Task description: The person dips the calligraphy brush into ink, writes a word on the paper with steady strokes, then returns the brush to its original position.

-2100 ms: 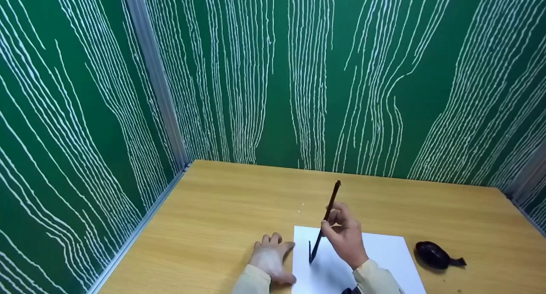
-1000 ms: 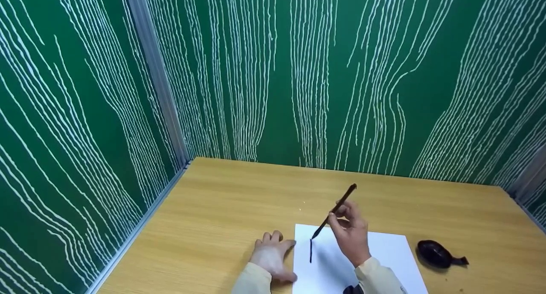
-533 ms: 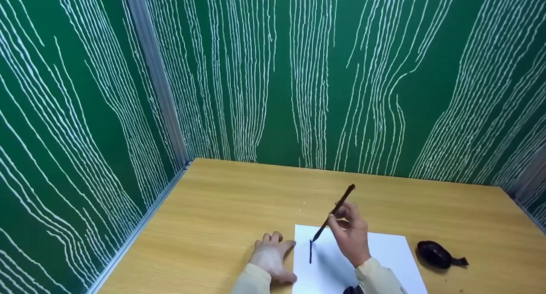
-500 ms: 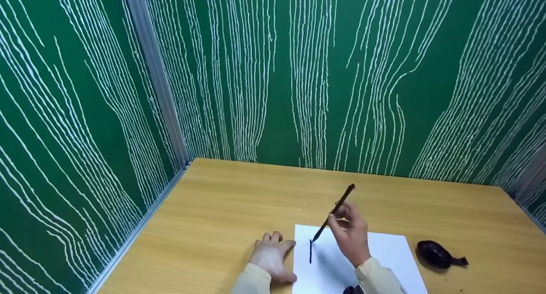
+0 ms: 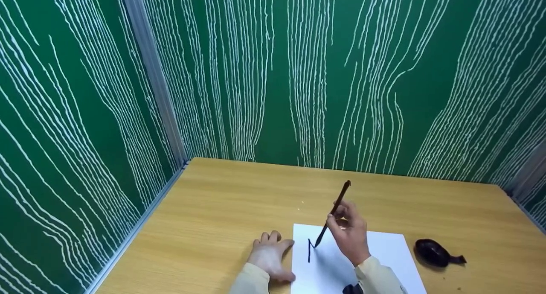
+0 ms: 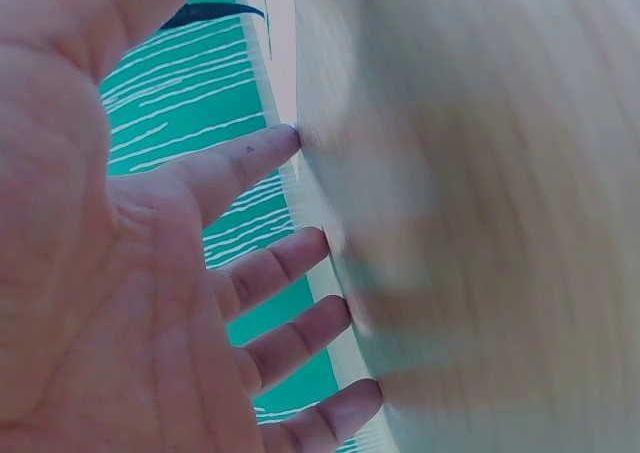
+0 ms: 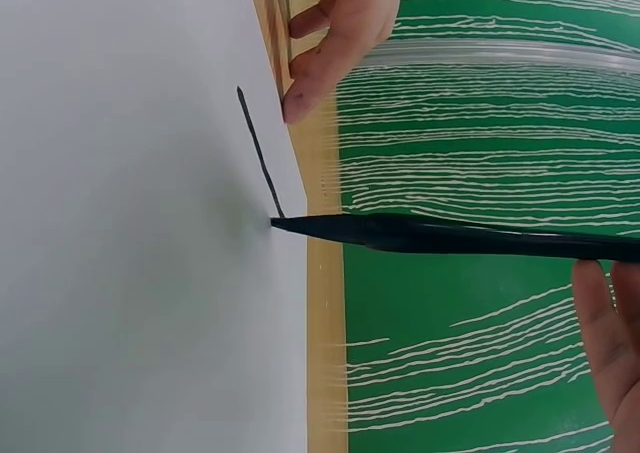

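Note:
A white sheet of paper (image 5: 387, 249) lies on the wooden table. My right hand (image 5: 349, 234) pinches a dark writing brush (image 5: 340, 200) partway up its handle, tilted up and to the right. In the right wrist view the pointed tip of the brush (image 7: 400, 233) meets the paper. An upright black stroke (image 5: 309, 252) and a short slanting one from its top end at the tip. My left hand (image 5: 268, 256) rests with fingers spread on the table, thumb and index finger at the paper's left edge. The left wrist view shows its fingertips (image 6: 335, 318) touching the tabletop.
A small black dish (image 5: 431, 252) with a short handle sits right of the paper. Green walls (image 5: 281, 114) with wavy white lines stand behind the table and at its sides. Tiny white specks (image 5: 301, 205) lie beyond the paper.
The brush first stood at the bottom of the upright stroke, then at its top. It has since moved down and right, leaving a short slanting line. My left hand stays in place.

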`<state>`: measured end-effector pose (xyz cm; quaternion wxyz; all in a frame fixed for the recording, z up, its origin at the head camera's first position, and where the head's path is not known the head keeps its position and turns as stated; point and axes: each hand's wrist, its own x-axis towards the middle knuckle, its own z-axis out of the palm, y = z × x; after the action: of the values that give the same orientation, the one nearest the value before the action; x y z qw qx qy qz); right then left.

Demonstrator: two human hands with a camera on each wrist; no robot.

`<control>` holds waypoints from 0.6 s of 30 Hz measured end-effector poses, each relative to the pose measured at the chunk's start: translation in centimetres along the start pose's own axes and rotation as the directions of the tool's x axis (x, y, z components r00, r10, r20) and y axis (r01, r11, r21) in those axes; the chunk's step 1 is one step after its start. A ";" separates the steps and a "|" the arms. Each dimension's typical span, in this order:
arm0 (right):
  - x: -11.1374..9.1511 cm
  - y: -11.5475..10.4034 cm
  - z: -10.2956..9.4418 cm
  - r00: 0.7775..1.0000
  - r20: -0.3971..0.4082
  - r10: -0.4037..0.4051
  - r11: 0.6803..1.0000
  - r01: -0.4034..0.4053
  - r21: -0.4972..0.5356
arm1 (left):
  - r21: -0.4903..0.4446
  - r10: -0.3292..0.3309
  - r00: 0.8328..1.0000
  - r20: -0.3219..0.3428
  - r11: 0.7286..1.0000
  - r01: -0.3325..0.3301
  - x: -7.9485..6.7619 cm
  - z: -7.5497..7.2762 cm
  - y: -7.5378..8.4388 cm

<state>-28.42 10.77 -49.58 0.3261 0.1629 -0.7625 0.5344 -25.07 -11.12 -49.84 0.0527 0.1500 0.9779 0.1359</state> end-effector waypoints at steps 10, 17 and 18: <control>-0.1 0.1 -0.1 0.998 -0.005 -0.058 0.998 0.058 0.026 | 0.003 0.008 1.000 -0.001 1.000 -0.008 0.1 0.0 0.0; -0.1 -0.2 -0.2 0.999 0.002 -0.039 0.999 0.039 0.025 | 0.011 0.005 1.000 0.003 1.000 -0.005 0.1 -0.1 0.0; 0.0 -0.3 -0.2 0.999 0.004 -0.037 0.999 0.037 0.027 | 0.011 0.005 1.000 0.000 1.000 -0.005 0.1 -0.1 0.0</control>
<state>-28.14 10.84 -49.35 0.3318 0.1825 -0.7529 0.5382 -25.16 -11.14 -49.78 0.0514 0.1528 0.9782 0.1306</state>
